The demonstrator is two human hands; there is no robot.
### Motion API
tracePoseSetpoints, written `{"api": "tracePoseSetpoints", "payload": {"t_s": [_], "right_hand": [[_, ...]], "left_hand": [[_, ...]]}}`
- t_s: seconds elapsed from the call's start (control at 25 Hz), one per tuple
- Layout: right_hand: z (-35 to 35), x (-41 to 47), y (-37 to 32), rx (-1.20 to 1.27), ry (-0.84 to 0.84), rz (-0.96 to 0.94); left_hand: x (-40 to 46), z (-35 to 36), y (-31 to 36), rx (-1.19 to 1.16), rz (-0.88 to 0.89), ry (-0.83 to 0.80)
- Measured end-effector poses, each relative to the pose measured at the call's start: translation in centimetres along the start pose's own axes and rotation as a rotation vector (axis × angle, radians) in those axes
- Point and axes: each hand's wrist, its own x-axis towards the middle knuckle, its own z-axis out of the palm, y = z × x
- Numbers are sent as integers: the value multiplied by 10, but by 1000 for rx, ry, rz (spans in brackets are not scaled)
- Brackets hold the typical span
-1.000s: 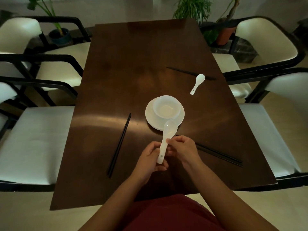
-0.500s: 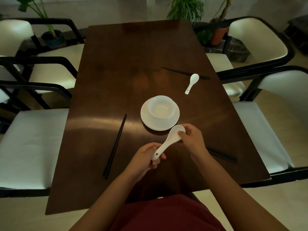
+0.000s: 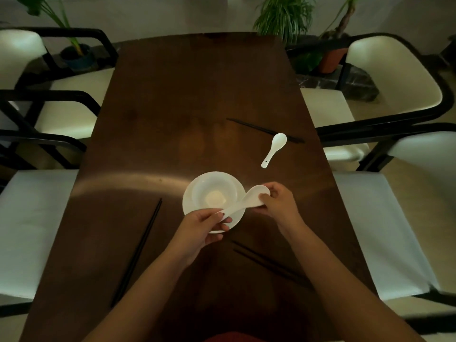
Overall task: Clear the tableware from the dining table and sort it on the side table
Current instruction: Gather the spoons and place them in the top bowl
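Spoon in both hands, clearing barely started

My left hand (image 3: pixel 201 227) pinches the spoon (image 3: pixel 243 203) handle, right hand (image 3: pixel 276 203) fingers grip its bowl end — it's held just above the bowl (image 3: pixel 214 193) stacked on its plate (image 3: pixel 190 208). Still on the dark wood bench (image 3: pixel 172 107): second spoon (image 3: pixel 275 149) and three chopstick pairs (image 3: pixel 137 253). Side table not in view, so nothing sorted as far as I can judge. Dim room — white chairs (image 3: pixel 385 218) both sides, potted plants (image 3: pixel 283 16) at the far end.
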Motion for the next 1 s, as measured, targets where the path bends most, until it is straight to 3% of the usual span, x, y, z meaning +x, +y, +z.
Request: {"api": "tracePoseSetpoints", "payload": {"t_s": [0.08, 0.16, 0.32, 0.52, 0.64, 0.8, 0.92, 1.0], "right_hand": [[-13, 35, -13, 1, -70, 44], [-32, 77, -26, -18, -26, 61], [-68, 177, -46, -653, 286, -201], [-65, 243, -45, -1145, 160, -293], [-57, 253, -35, -1263, 194, -340], [-57, 249, -32, -1160, 256, -431], [-76, 233, -51, -870, 281, -358], [-91, 210, -72, -526, 262, -276]], "left_hand": [[23, 9, 15, -10, 1, 22], [45, 14, 26, -40, -8, 45], [81, 16, 34, -90, -18, 116], [99, 10, 31, -118, -30, 176], [98, 4, 28, -116, -31, 194], [94, -3, 27, -135, -37, 199], [89, -9, 31, -147, -27, 190], [83, -14, 36, -153, -10, 170]]}}
